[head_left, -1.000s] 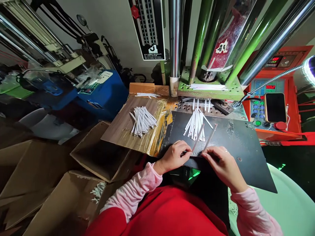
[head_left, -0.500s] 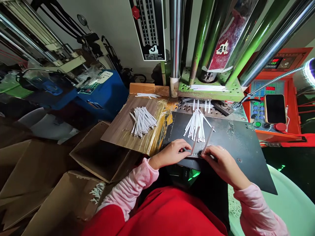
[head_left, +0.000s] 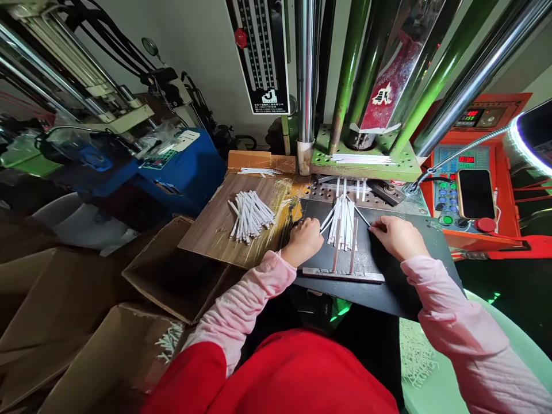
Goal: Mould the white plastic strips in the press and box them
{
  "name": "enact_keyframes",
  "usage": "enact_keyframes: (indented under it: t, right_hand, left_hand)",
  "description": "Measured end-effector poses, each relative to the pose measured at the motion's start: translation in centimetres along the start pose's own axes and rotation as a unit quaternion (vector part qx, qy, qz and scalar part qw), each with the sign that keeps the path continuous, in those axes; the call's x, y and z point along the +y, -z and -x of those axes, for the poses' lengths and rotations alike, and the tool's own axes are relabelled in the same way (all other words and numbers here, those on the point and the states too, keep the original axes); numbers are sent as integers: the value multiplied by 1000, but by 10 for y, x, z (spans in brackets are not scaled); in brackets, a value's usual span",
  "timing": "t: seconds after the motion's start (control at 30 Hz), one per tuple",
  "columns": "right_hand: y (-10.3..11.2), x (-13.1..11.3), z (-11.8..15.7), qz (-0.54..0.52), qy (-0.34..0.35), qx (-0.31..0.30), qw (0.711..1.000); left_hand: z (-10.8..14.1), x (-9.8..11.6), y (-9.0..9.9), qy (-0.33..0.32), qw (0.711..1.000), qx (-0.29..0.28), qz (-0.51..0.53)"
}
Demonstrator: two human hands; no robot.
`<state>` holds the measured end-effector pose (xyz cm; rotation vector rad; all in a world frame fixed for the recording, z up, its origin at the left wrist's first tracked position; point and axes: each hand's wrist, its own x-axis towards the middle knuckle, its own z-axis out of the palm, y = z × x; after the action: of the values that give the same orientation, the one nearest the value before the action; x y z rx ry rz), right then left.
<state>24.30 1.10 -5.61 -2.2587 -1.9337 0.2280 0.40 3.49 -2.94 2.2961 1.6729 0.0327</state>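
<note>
My left hand (head_left: 305, 238) is closed at the left side of a fanned pile of white strips (head_left: 344, 230), its fingertips on the end of one outer strip. Across the pile, my right hand (head_left: 400, 237) pinches the end of another white strip (head_left: 363, 216) that slants out to the right. Nearer to me, a narrow metal bar (head_left: 366, 278) with small slots lies along the front of the black plate (head_left: 399, 287). Two thin pinkish strips (head_left: 335, 253) stand up from the bar, apart from both hands.
A green press plate (head_left: 366, 169) hangs behind the pile, with white strips beneath it. More strips (head_left: 251, 215) lie on the wooden board (head_left: 207, 230) at left. Cardboard boxes (head_left: 150, 276) stand below. A phone (head_left: 475, 194) rests on the orange control box (head_left: 466, 149).
Both hands have left the metal bar and moved forward and apart, to the two sides of the pile. Each now has fingers on an outer white strip. The two pinkish strips stay standing in the bar.
</note>
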Motion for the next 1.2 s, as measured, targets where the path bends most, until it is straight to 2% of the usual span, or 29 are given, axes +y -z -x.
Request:
enact_keyframes:
  t: [0.13, 0.27, 0.37, 0.47, 0.53, 0.6, 0.67, 0.73, 0.8, 0.9, 1.2]
  right_hand:
    - [13, -4, 3, 44, 16, -11, 999]
    - [39, 15, 13, 80, 39, -6, 996]
    - [61, 48, 28, 112, 53, 78, 989]
    - [72, 74, 50, 96, 44, 152, 983]
    - [68, 75, 66, 29, 12, 161, 987]
    - [55, 60, 80, -96, 5, 132, 987]
    - [35, 36, 93, -229, 48, 71, 970]
    - [15, 11, 102, -306, 101, 29, 946]
    - [-2, -7, 109, -330, 139, 23, 933]
    - [-15, -17, 112, -329, 158, 38, 930]
    - [-21, -13, 110, -320, 179, 36, 929]
  left_hand:
    - [2, -15, 5, -14, 999, -13, 27]
    - [8, -31, 10, -22, 998, -11, 53]
    - [15, -42, 11, -28, 993, -9, 110]
    - [22, -53, 8, -40, 973, -7, 228]
    - [28, -56, 1, -44, 947, -7, 317]
    - [34, -54, -6, -47, 919, -9, 391]
    - [42, -48, -13, -58, 902, -9, 428]
    - [51, -41, -18, -75, 900, -7, 429]
    - [60, -36, -23, -87, 910, 7, 406]
    - [69, -32, -27, -97, 918, 48, 383]
    - [79, -24, -35, -125, 919, 105, 359]
